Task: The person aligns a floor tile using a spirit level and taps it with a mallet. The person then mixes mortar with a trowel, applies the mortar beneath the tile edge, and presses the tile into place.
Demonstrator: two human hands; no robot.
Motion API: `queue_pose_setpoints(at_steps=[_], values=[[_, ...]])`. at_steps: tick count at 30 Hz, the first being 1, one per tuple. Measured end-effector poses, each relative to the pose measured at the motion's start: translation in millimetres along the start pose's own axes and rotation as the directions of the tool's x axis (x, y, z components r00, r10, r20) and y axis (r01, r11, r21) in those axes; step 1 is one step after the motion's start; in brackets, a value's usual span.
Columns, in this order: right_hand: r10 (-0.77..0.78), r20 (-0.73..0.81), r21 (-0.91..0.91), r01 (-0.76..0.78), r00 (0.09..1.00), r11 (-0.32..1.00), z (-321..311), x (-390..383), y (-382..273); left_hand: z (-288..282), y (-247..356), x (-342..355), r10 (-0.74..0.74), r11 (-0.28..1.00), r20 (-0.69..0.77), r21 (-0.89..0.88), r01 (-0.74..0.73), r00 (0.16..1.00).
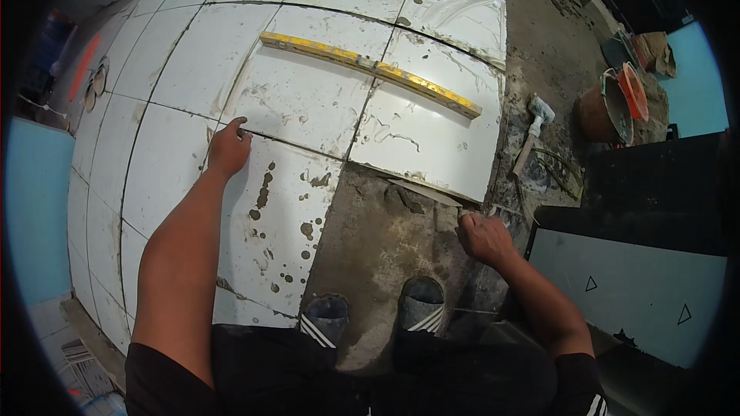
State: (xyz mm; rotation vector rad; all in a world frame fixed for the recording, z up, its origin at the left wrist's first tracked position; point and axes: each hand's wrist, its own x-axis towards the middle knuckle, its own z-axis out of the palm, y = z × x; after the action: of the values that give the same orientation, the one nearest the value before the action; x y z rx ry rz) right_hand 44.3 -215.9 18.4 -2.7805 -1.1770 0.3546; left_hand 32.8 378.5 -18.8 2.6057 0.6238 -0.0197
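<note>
My right hand [486, 237] is closed at the near edge of a white floor tile [432, 127] smeared with mortar. From it a thin pale trowel blade [425, 191] reaches left along that edge, over bare cement; its handle is hidden in my fist. My left hand [230, 148] rests with fingers partly spread at a joint between laid tiles, holding nothing. Beyond both hands, a yellow spirit level [370, 68] lies slantwise across two tiles. Wet mortar spots dot the tile [281, 208] beside my left forearm.
A mallet [542, 110] with a whitish head lies on the rough cement at the right. Behind it stand a mortar-stained bucket [603, 112] and an orange basin [634, 91]. A white panel [624, 285] is at the lower right. Sandals [96, 85] lie far left.
</note>
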Motion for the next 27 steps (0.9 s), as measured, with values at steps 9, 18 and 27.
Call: queue_pose_setpoints(at_steps=[9, 18, 27], values=[[0.006, 0.069, -0.044, -0.003, 0.998, 0.999, 9, 2, 3, 2, -1, -3, -0.038, 0.999, 0.027, -0.015, 0.039, 0.999], [0.014, 0.093, -0.034, -0.01, 0.996, 0.999, 31, 4, 8, 6, 2, 4, -0.024, 1.0, 0.041, 0.016, 0.023, 0.999], [0.066, 0.301, 0.018, -0.075, 0.951, 0.997, 8, -32, -16, 2, 14, 2, 0.02, 0.997, -0.012, -0.074, -0.02, 1.0]])
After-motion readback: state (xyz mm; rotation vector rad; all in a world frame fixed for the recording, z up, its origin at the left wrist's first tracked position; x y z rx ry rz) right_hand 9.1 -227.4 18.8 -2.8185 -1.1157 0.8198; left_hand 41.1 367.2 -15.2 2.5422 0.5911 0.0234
